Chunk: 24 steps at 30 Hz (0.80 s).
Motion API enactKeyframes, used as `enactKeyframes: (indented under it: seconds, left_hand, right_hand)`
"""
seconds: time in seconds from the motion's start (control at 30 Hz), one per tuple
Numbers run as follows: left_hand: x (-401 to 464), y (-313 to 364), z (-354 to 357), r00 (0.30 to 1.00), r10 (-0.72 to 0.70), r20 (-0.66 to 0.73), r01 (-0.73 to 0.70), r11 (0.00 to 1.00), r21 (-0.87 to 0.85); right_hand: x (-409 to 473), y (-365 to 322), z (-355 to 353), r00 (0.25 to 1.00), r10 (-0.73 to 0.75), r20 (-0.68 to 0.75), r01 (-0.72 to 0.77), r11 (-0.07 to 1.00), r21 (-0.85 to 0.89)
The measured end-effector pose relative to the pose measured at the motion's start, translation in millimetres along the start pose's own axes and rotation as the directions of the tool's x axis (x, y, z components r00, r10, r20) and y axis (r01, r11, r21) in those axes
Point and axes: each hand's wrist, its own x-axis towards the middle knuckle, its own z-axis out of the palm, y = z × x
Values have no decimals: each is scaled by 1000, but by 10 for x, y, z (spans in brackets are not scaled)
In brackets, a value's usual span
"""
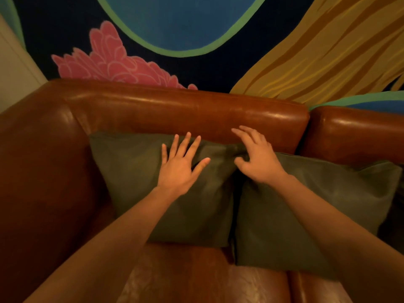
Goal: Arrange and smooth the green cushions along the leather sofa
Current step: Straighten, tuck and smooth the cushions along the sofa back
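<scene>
Two green cushions standing side by side against the backrest (185, 110) of the leather sofa (43, 171), both upright and leaning a little back. Left cushion (135, 171) set near the sofa's corner by the armrest; right cushion (317, 206) just beside it, the inner edges touching, with the right one seeming to overlap slightly in front.

Left hand (181, 167) laid flat on the upper part of the left cushion, fingers straight and spread, grasping nothing, only pressing the fabric. Right hand (258, 156) placed at the top where the two cushions meet, fingers loosely bent and relaxed, thumb close to a small pucker in the fabric; not plainly pinching anything, so taken as released.

Judged as the smoothing step, with the arranging of these two cushions mostly done. Top inner corner of the left cushion looks bunched and wrinkled under the right hand, so the work is not complete.

Next move probably calls for a flat palm stroke outward from the middle seam to remove the wrinkle, and perhaps a light pull at the corner to square it. Gentle pressure needed, because a soft cushion slides easily on smooth leather and may tip forward
</scene>
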Motion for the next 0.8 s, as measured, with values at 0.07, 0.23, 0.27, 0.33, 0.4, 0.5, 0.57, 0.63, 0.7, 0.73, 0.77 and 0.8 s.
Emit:
enactKeyframes:
  seconds: [0.07,0.23,0.27,0.33,0.4,0.5,0.57,0.63,0.7,0.73,0.77,0.8]
  left_hand:
    - [-87,-108,-26,999,-42,-2,42,998,46]
    - [-440,-404,-154,990,-139,-3,139,988,69]
    - [-555,-466,-182,987,-161,-9,162,985,57]
    - [-825,-608,-227,975,-221,-22,221,975,28]
    - [-1103,-770,-246,955,-296,-17,296,955,1]
    - [-1450,-1016,-212,914,-405,10,405,913,-41]
    - [-1633,-1173,-153,883,-468,30,469,881,-69]
    - [-1775,-1330,-61,853,-521,44,523,849,-77]
    - [-1864,-1491,61,822,-566,55,569,819,-77]
    - [-1894,-1577,134,808,-587,57,589,804,-80]
    - [-1918,-1670,212,795,-604,61,607,790,-81]
    - [-1940,-1758,295,781,-621,71,625,777,-79]
  right_hand:
    - [-24,-143,26,996,-84,26,86,990,-112]
    - [-175,-377,144,982,-154,105,175,956,-235]
    - [-218,-418,175,978,-171,120,197,949,-248]
    - [-297,-508,254,965,-215,153,250,928,-277]
    - [-368,-626,362,948,-261,182,306,903,-302]
    - [-463,-860,586,916,-324,239,390,860,-329]
    - [-522,-1045,772,884,-362,296,452,823,-344]
    - [-561,-1232,976,842,-404,358,522,777,-353]
    - [-555,-1396,1183,797,-444,409,587,728,-354]
    - [-526,-1467,1288,776,-463,429,616,701,-359]
    - [-486,-1529,1393,758,-477,444,640,674,-369]
    - [-446,-1582,1495,747,-487,453,656,652,-380]
